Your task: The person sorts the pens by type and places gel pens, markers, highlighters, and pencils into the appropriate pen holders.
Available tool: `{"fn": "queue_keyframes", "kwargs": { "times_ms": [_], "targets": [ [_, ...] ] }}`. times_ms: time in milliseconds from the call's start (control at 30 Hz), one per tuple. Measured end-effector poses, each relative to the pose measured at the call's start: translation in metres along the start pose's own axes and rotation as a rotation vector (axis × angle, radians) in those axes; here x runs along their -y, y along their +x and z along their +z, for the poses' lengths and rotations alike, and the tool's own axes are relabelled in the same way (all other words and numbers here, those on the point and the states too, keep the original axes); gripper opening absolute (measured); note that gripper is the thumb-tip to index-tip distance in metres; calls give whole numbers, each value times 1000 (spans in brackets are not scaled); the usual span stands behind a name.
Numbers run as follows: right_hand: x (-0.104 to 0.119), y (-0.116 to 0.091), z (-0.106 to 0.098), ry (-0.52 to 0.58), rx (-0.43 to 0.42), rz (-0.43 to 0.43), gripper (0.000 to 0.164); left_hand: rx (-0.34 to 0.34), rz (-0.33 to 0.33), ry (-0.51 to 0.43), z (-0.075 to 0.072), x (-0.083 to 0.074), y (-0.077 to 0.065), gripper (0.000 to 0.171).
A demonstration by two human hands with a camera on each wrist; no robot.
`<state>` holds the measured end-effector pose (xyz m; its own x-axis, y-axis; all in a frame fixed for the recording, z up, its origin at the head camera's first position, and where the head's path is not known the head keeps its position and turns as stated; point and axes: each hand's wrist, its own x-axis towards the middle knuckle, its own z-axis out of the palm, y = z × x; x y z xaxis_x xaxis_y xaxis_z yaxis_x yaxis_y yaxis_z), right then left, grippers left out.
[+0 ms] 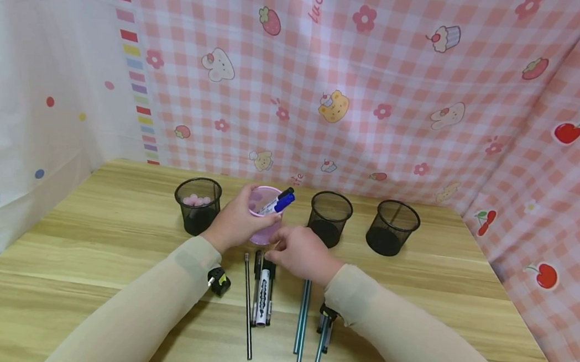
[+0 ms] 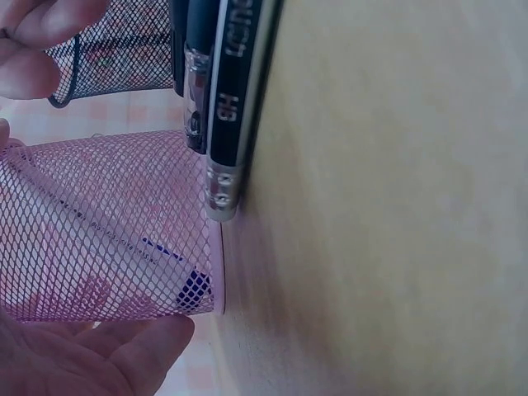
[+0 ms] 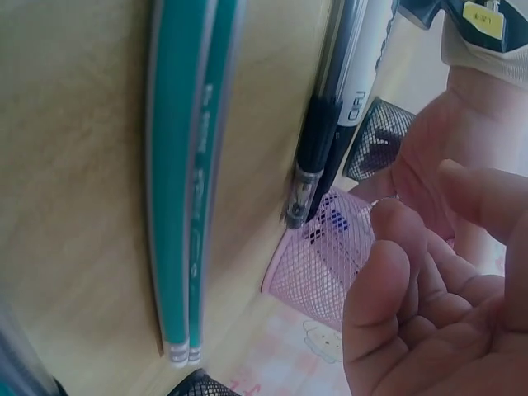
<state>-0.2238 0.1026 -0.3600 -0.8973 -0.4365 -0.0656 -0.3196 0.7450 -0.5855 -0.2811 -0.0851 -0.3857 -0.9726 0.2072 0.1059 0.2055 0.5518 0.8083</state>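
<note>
A pink mesh pen cup (image 1: pixel 265 235) stands on the table, and my left hand (image 1: pixel 238 216) grips it around its side and rim. Two markers, one with a blue cap (image 1: pixel 285 202) and one with a black cap, lean inside it. My right hand (image 1: pixel 307 254) hovers just right of the cup, fingers loosely curled with nothing between them. Below the hands lie a white marker (image 1: pixel 263 298) with a black cap, black pens (image 1: pixel 256 289) on either side of it and a dark pencil (image 1: pixel 248 311). Teal pencils (image 3: pixel 177 181) lie below my right hand.
One black mesh cup (image 1: pixel 198 217) with pink shapes inside stands left of the pink one. Two more black mesh cups, a nearer one (image 1: pixel 331 219) and a farther one (image 1: pixel 391 231), stand to the right. Near my right wrist are more pens (image 1: pixel 328 338). A checked cloth (image 1: pixel 401 71) hangs behind the table.
</note>
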Motion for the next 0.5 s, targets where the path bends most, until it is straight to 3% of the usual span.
{"fn": "queue_keyframes", "kwargs": {
  "times_ms": [500],
  "targets": [
    [2, 0, 11, -85, 71, 21, 31, 2, -9, 1, -1, -1, -2, 100]
  ]
}}
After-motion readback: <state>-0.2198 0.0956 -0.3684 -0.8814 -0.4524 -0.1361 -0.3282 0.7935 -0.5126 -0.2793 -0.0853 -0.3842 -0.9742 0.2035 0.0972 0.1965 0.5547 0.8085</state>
